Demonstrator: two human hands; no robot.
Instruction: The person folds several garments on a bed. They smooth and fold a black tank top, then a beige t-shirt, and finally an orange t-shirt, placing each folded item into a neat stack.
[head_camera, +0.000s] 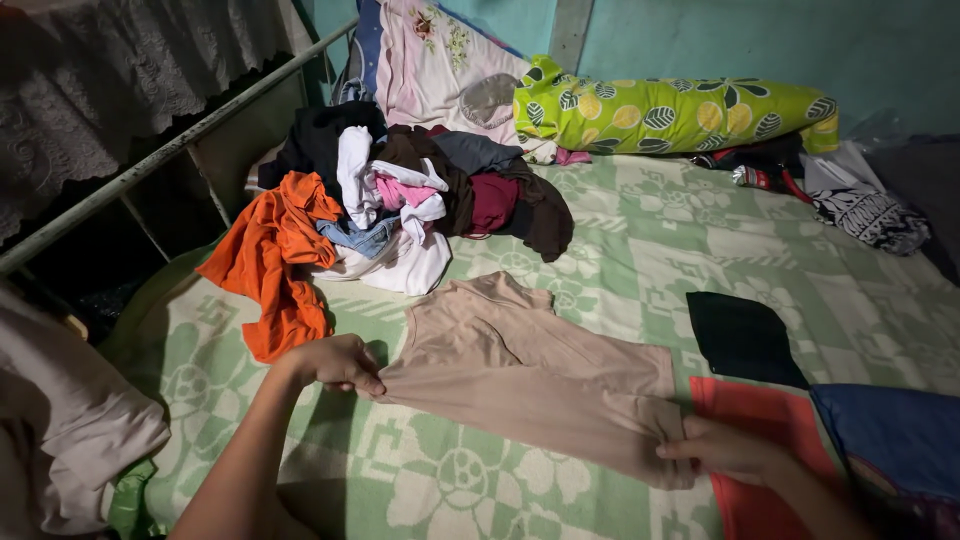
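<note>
As pinched — beige shirt (530, 375), both ends

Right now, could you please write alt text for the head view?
Two hands, left hand and right hand, pinch a beige garment flat on a green patterned bedspread. A heap of mixed clothes lies behind it.

Shirt (530, 375) on the bedspread (640, 240) – clothes pile (400, 195) behind, bolster (680, 112) farther back

Two bare forearms, no sleeves, left hand (335, 362), right hand (722, 448), no jewellery
</note>
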